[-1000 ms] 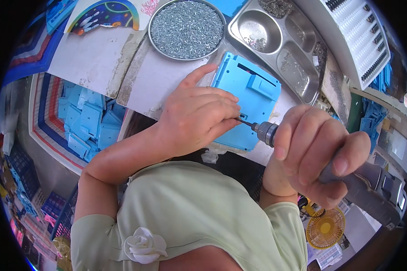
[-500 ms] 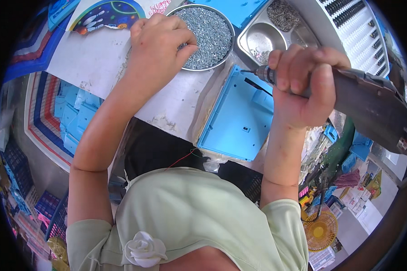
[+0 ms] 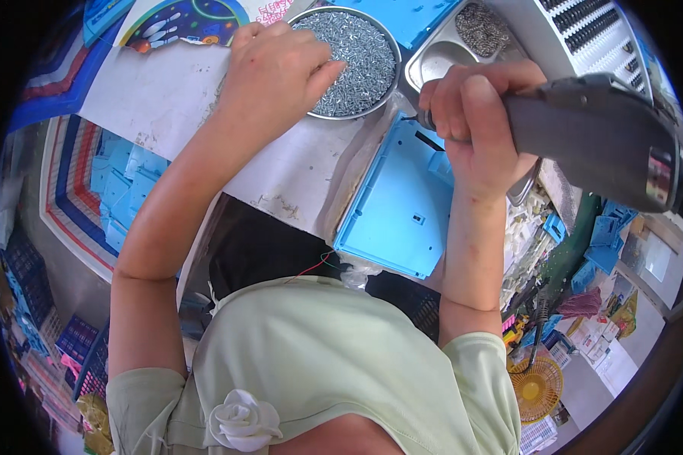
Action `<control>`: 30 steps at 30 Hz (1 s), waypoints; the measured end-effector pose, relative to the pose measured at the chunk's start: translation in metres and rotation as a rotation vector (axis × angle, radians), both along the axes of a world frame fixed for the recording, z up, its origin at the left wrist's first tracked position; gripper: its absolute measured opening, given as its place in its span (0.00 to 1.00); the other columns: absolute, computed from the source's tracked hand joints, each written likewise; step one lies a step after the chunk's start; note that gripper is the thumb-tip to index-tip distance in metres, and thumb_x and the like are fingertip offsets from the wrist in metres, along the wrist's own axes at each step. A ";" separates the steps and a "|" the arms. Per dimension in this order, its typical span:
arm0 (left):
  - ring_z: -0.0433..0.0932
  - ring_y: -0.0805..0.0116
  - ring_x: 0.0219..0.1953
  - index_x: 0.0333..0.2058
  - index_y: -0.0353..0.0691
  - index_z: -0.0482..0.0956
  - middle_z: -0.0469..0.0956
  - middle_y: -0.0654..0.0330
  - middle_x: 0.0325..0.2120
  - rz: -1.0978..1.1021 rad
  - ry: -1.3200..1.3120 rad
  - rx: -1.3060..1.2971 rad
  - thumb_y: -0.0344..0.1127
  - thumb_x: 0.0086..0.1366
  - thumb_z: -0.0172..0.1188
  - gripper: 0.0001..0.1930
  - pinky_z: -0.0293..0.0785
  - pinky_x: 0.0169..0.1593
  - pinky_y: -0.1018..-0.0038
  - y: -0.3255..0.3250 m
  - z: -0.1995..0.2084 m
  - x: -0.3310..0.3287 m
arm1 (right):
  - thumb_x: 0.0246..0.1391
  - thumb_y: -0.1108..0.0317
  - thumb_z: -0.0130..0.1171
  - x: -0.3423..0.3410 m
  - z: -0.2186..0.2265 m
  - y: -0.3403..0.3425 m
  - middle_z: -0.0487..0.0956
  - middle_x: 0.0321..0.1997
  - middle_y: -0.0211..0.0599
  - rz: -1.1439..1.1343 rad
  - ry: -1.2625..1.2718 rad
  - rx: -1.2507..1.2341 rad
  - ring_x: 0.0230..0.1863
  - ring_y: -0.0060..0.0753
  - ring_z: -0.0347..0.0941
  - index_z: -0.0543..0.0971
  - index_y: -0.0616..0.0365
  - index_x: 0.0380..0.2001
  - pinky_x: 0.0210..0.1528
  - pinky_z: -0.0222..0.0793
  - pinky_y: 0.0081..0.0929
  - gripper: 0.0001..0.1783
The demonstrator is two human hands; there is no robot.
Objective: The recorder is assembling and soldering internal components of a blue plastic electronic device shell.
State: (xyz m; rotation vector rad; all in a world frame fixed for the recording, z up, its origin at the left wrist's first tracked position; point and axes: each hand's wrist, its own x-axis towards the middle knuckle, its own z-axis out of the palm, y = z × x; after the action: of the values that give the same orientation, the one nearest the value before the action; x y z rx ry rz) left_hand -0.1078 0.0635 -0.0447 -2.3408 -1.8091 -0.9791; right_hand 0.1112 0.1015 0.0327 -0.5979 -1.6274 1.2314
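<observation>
My right hand (image 3: 482, 125) is wrapped round a dark electric screwdriver (image 3: 584, 129), held nearly level. Its bit is at the far left corner of a light blue plastic panel (image 3: 391, 197); I cannot tell whether it touches a screw there. The panel lies flat in front of me, with small holes and a black strip near its far end. My left hand (image 3: 277, 76) is at the left rim of a round metal tin (image 3: 396, 57) full of small silvery screws (image 3: 357, 64). Its fingers are curled, with the fingertips hidden behind the hand.
A steel compartment tray (image 3: 440, 59) with small metal parts stands right of the tin. Beyond it is a white rack (image 3: 610, 53) of black pieces. More blue panels (image 3: 125, 186) lie in a striped container at left. A yellow basket (image 3: 537, 388) is low at right.
My right hand and the screwdriver have shifted left, and the tool's body now shows more of its side and rear end. My left hand has moved slightly, its thumb lifting outward over the screws.
</observation>
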 end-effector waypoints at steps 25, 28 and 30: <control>0.79 0.66 0.37 0.33 0.46 0.83 0.81 0.67 0.28 -0.246 -0.363 -0.173 0.34 0.55 0.71 0.07 0.62 0.59 0.57 -0.066 0.033 0.048 | 0.70 0.58 0.52 0.009 0.033 -0.040 0.69 0.21 0.25 0.351 0.213 -0.001 0.22 0.24 0.66 0.71 0.56 0.51 0.35 0.69 0.32 0.15; 0.79 0.65 0.38 0.32 0.46 0.82 0.81 0.67 0.28 -0.290 -0.292 -0.135 0.33 0.54 0.72 0.08 0.62 0.58 0.57 -0.067 0.036 0.047 | 0.69 0.59 0.51 0.008 0.031 -0.048 0.69 0.20 0.25 0.319 0.212 -0.008 0.22 0.24 0.65 0.71 0.56 0.51 0.34 0.69 0.32 0.15; 0.79 0.63 0.39 0.30 0.45 0.81 0.81 0.66 0.30 -0.385 -0.291 -0.152 0.30 0.52 0.71 0.07 0.63 0.58 0.58 -0.063 0.042 0.043 | 0.69 0.59 0.51 0.012 0.033 -0.050 0.69 0.20 0.25 0.350 0.230 -0.028 0.21 0.23 0.65 0.71 0.56 0.51 0.33 0.69 0.31 0.15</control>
State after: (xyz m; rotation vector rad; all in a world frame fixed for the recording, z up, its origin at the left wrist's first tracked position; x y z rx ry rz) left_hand -0.0651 0.0006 -0.0025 -2.8426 -1.5914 -1.3299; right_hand 0.1235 0.0513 0.0653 -0.1803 -1.5610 1.5182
